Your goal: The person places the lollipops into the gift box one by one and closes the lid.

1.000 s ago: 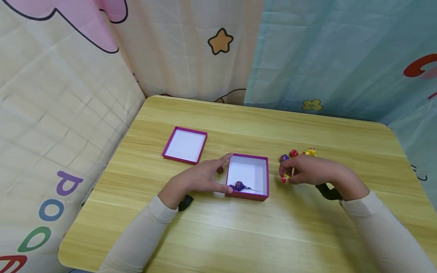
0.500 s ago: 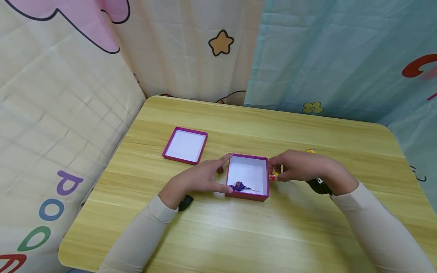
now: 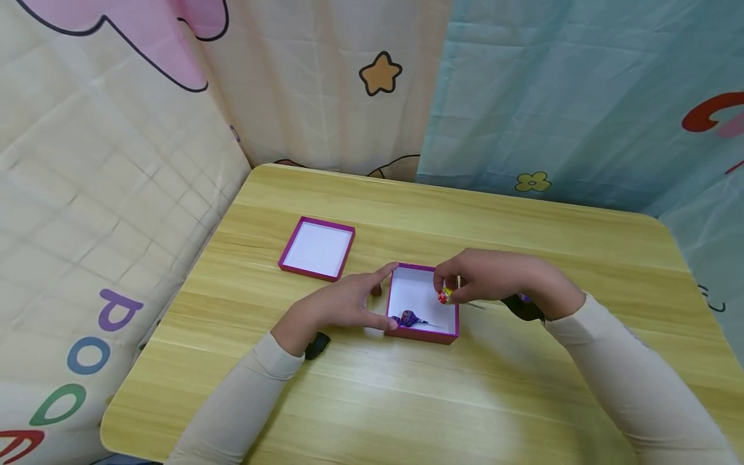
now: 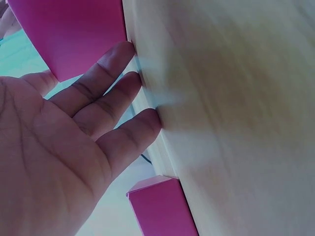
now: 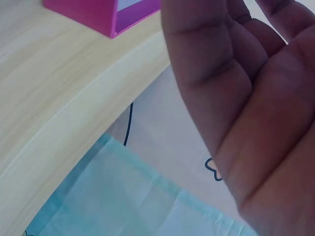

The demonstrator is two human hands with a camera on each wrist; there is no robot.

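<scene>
My right hand (image 3: 485, 276) pinches a red-and-yellow wrapped lollipop (image 3: 444, 296) over the right part of the open pink box (image 3: 451, 338). Its thin stick points right. My left hand (image 3: 343, 301) lies along the box's left side, index fingertip at the back corner and thumb at the front rim. In the left wrist view the left fingers (image 4: 130, 135) are nearly straight beside the box (image 4: 74, 34), their tips by the tabletop. Dark purple wrapped lollipops (image 3: 409, 318) lie inside at the front, partly hidden by the thumb. The right wrist view hides the held lollipop.
The pink lid (image 3: 320, 247), white side up, lies left of the box and behind my left hand. Beneath everything is a wooden table (image 3: 407, 413). A purple wrapper (image 3: 524, 298) shows behind the right wrist. Printed curtains (image 3: 325, 97) hang at the table's back and left.
My right hand has carried the red-and-yellow lollipop left, from the other lollipops on the table to over the box. The left hand has stayed at the box.
</scene>
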